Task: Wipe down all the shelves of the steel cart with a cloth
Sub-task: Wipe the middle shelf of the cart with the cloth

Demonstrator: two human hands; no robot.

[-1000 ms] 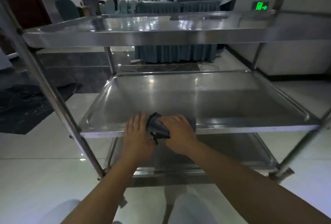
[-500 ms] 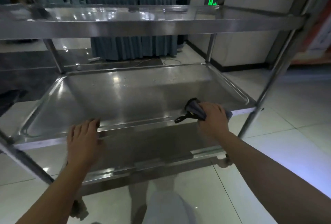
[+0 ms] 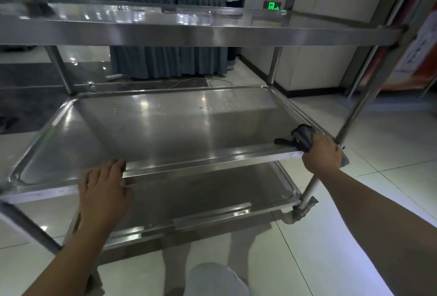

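Cloth has reached the right front corner of the middle shelf.

The right hand (image 3: 322, 152), gripping the crumpled dark grey cloth (image 3: 303, 136), slid along the front rim of the steel cart's middle shelf (image 3: 165, 130); the left hand (image 3: 104, 189) rests flat with fingers straight on that rim, so this edge seems finished.

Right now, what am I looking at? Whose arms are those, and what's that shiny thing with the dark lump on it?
The picture comes from a camera worn on a person's head, looking forward and down, so the arms are that person's own. The shiny thing is a steel cart with three shelves stacked one above another. The left hand lies flat, fingers straight, on the front edge of the middle shelf. The right hand presses a dark cloth, bunched up, at the shelf's front right corner to wipe it. A few small specks sit near the back of that shelf. Behind the cart are cloth-covered tables and other people.
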